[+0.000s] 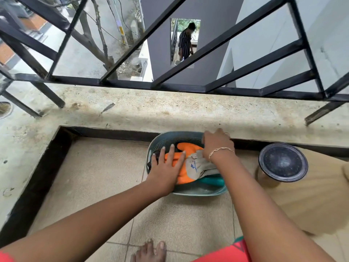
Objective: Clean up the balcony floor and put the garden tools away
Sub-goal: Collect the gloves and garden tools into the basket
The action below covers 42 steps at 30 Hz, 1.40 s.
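Gloves (188, 165) in the basket (160, 140), heaped on top of its contents: bright, smooth orange rubber over palms and fingers, grey knit cuff with a small blue print, cuff end toward the right wall. Under them, a teal handle (211, 181) poking out at the near right corner, and something dark by the left wall, too hidden to name. Basket of teal plastic, rounded corners, perforated walls, a slot grip in the left side, set on the floor (94, 176) hard against the dark foot of the ledge (170, 110). Left hand (166, 167) flat on the orange part, palm down, fingers straight and slightly apart, pressing. Right hand (217, 142) at the far right corner, knuckles up, fingers curled down and clamped on the bunched grey cuff, tips hidden behind the hand; thin bracelet (221, 150) on that wrist. Just right of the basket, not touching it, a round dark pot (282, 163) seen from above, dusty on top. Floor of beige tiles, one bare foot (151, 250) at the bottom edge. Ledge of pale, stained concrete, topped by a black railing (188, 87) of slanted bars. Beyond the bars, a bare tree (90, 35) at left and, far off in a wall opening, a person (186, 42) in a striped shirt.
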### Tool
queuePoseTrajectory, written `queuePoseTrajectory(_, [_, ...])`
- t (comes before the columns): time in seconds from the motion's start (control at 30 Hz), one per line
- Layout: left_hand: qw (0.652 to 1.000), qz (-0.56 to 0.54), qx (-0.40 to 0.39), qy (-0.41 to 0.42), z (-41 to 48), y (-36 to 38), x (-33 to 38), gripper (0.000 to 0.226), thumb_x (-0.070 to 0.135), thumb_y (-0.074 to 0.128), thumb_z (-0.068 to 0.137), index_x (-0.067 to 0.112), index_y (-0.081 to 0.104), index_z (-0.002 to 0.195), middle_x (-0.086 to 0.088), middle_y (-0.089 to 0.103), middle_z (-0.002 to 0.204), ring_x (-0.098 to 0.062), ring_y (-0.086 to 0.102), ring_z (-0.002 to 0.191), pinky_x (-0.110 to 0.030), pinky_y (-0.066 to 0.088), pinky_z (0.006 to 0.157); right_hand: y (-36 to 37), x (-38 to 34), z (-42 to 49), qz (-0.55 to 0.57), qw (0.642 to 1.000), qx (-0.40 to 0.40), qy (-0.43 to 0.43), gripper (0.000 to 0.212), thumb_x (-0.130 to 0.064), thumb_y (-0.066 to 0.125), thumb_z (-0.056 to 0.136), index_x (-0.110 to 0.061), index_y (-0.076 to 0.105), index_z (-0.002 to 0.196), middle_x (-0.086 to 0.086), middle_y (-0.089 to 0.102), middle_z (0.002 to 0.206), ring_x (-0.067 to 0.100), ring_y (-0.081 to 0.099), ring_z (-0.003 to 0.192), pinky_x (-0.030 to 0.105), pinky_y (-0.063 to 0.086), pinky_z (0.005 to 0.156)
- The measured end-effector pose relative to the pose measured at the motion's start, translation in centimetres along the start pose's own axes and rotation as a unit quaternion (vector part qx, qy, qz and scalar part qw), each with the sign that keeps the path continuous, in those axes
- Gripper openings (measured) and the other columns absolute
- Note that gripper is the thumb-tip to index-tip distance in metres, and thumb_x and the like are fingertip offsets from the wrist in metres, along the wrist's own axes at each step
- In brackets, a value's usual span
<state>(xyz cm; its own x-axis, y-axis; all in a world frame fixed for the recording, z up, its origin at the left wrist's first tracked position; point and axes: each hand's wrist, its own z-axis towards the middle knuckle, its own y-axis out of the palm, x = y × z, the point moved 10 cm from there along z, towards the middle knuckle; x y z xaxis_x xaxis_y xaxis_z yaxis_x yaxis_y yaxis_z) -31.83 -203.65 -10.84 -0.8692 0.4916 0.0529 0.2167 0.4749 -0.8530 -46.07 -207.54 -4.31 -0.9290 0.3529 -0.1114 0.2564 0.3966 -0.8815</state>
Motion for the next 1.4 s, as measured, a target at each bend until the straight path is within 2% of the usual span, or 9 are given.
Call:
queuePoseTrajectory(0.27, [0.994, -0.003, -0.106, -0.014, 1.8, 2.7, 0.2, 0.1, 0.017, 0.054, 0.092, 0.023, -0.033, 0.142, -0.017, -0.036, 0.149, -0.038, -0.019, 0.142, -0.058, 0.002, 0.115, 4.9, -0.3, 0.4, -0.05, 0.995, -0.088, 0.001, 0.055, -0.023, 0.062, 0.085, -0.012, 0.04, 0.135, 0.018, 0.031, 0.137, 0.039, 0.029, 0.13, 0.051, 0.035, 0.101])
queuePoseTrajectory(0.53, [0.995, 0.017, -0.101, 0.001, 2.9, 3.6, 0.1, 0.104, 0.011, 0.056, 0.09, 0.019, -0.035, 0.14, -0.021, -0.035, 0.148, -0.039, -0.017, 0.142, -0.056, 0.006, 0.116, 5.3, 0.0, 1.8, -0.069, 0.994, -0.084, -0.001, 0.047, -0.021, 0.054, 0.089, -0.015, 0.041, 0.133, 0.017, 0.033, 0.137, 0.037, 0.029, 0.13, 0.049, 0.03, 0.103])
queuePoseTrajectory(0.67, [0.997, 0.018, -0.062, 0.038, 1.8, 1.2, 0.4, 0.086, 0.025, 0.047, 0.096, 0.016, -0.022, 0.147, -0.022, -0.028, 0.151, -0.037, -0.01, 0.144, -0.051, 0.01, 0.116, 3.7, -0.2, -0.4, -0.029, 0.999, -0.022, 0.027, 0.041, -0.023, 0.053, 0.089, -0.013, 0.044, 0.128, 0.016, 0.034, 0.136, 0.035, 0.031, 0.129, 0.045, 0.031, 0.103])
queuePoseTrajectory(0.77, [0.995, 0.007, -0.003, 0.095, -1.2, -2.2, 1.4, 0.074, 0.03, 0.04, 0.099, 0.011, -0.01, 0.15, -0.022, -0.025, 0.152, -0.034, -0.009, 0.145, -0.046, 0.01, 0.117, 0.4, -1.8, -5.2, 0.034, 0.992, 0.118, 0.024, 0.035, -0.011, 0.06, 0.082, -0.008, 0.056, 0.116, 0.021, 0.048, 0.122, 0.039, 0.047, 0.114, 0.044, 0.041, 0.093])
queuePoseTrajectory(0.87, [0.997, -0.04, 0.01, 0.069, -6.5, -5.3, 0.2, 0.069, 0.025, 0.037, 0.1, 0.011, -0.009, 0.15, -0.021, -0.026, 0.153, -0.033, -0.01, 0.145, -0.043, 0.015, 0.116, -1.3, -3.7, -11.6, 0.105, 0.984, 0.145, -0.01, 0.035, 0.0, 0.071, 0.062, -0.01, 0.064, 0.095, 0.019, 0.056, 0.104, 0.04, 0.056, 0.094, 0.044, 0.048, 0.077])
queuePoseTrajectory(1.07, [0.979, -0.184, 0.009, -0.083, -22.7, -12.0, -4.0, 0.07, 0.03, 0.04, 0.097, 0.007, 0.002, 0.151, -0.019, -0.002, 0.157, -0.031, 0.01, 0.145, -0.041, 0.031, 0.111, -8.9, -7.2, -23.8, 0.093, 0.981, 0.12, -0.124, 0.044, 0.003, 0.073, 0.047, -0.012, 0.064, 0.088, 0.016, 0.058, 0.099, 0.037, 0.058, 0.088, 0.041, 0.051, 0.072])
queuePoseTrajectory(1.13, [0.971, -0.209, 0.046, -0.108, -28.6, -15.6, -4.8, 0.065, 0.031, 0.04, 0.091, -0.001, 0.027, 0.145, -0.026, 0.024, 0.151, -0.038, 0.034, 0.135, -0.047, 0.046, 0.098, -12.8, -9.2, -27.8, 0.08, 0.971, 0.122, -0.19, 0.046, 0.003, 0.072, 0.047, -0.013, 0.063, 0.09, 0.016, 0.057, 0.1, 0.037, 0.057, 0.088, 0.042, 0.053, 0.071])
queuePoseTrajectory(1.23, [0.962, -0.219, 0.063, -0.151, -38.0, -19.7, -5.6, 0.058, 0.034, 0.038, 0.078, -0.001, 0.059, 0.119, -0.025, 0.061, 0.12, -0.035, 0.066, 0.1, -0.037, 0.059, 0.061, -18.9, -12.2, -34.0, 0.072, 0.95, 0.128, -0.274, 0.05, 0.003, 0.072, 0.047, -0.016, 0.059, 0.091, 0.015, 0.057, 0.099, 0.035, 0.059, 0.083, 0.038, 0.054, 0.068])
queuePoseTrajectory(1.4, [0.935, -0.241, 0.115, -0.232, -54.7, -23.2, -4.5, 0.062, 0.036, 0.067, 0.066, 0.007, 0.049, 0.119, -0.021, 0.062, 0.118, -0.033, 0.067, 0.097, -0.035, 0.059, 0.059, -27.2, -18.1, -45.5, 0.057, 0.9, 0.115, -0.416, 0.032, -0.01, 0.045, 0.063, -0.022, 0.045, 0.093, 0.013, 0.057, 0.098, 0.032, 0.057, 0.081, 0.035, 0.052, 0.067])
